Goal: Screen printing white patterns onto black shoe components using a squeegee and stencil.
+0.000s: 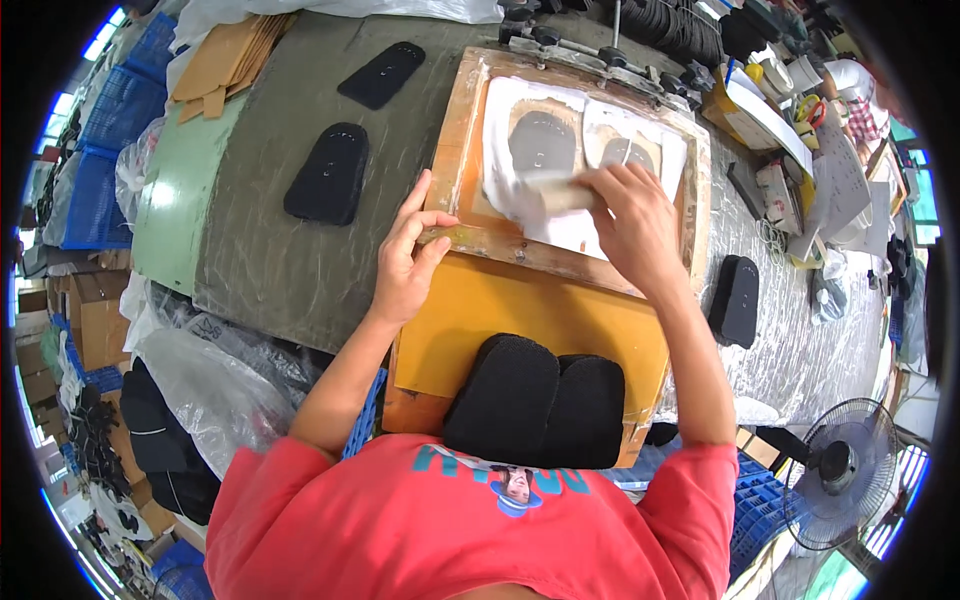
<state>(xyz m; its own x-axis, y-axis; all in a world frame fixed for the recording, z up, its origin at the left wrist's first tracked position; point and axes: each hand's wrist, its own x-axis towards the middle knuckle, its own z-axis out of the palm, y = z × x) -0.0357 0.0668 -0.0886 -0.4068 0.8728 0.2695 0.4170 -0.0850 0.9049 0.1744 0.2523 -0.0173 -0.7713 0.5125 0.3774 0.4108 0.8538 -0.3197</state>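
Observation:
My right hand (pixel 640 215) is closed on a pale squeegee (pixel 560 196), blurred by motion, over a wooden-framed printing screen (pixel 455 140). White paste is spread around two rounded stencil shapes on its mesh, and dark grey shows through them. My left hand (pixel 405 260) grips the near left corner of the screen's frame, thumb and fingers at the wood. Nearer to me, two black padded pieces (pixel 505 395) overlap on a yellow board (pixel 530 310). What lies under the screen is mostly hidden.
Two dark pads with small white marks (pixel 328 175) lie on the grey table (pixel 260 240) at left, another black pad (pixel 735 300) at right. Metal clamps (pixel 610 55) hold the screen's far edge. A fan (pixel 840 470) stands lower right; brown cardboard pieces (pixel 225 60) are at far left.

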